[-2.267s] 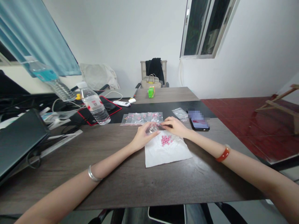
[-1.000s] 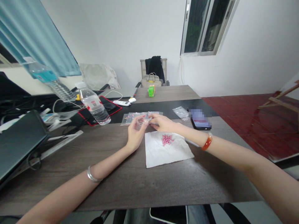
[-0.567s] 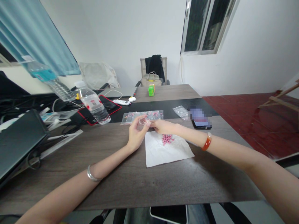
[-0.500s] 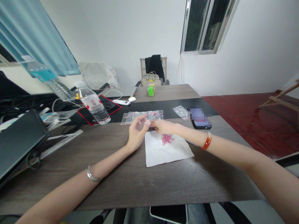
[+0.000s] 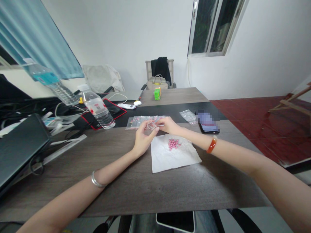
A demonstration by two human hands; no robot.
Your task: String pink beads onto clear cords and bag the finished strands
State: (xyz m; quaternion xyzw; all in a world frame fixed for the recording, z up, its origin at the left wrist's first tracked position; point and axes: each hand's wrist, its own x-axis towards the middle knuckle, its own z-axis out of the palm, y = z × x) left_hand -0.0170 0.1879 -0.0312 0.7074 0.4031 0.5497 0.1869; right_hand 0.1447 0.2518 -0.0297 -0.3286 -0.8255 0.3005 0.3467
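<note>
Clear plastic (image 5: pixel 151 125), perhaps a bag, is up between the hands: left hand (image 5: pixel 143 139) and right hand (image 5: pixel 170 126), fingers pinching it! Bags (image 5: pixel 137 122) beyond already show pink inside; pink beads (image 5: pixel 173 144) lie loose on the napkin (image 5: pixel 175 161), left over.

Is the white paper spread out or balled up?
Spread out: the paper lies flat on the table, pink beads on top.

2 water btls (image 5: pixel 98 108), phone (image 5: pixel 208 123), grn box (image 5: pixel 157 94), chair (image 5: pixel 148 68) w/ beige bag (image 5: pixel 154 86), blue curtain (image 5: pixel 36 42)
</note>
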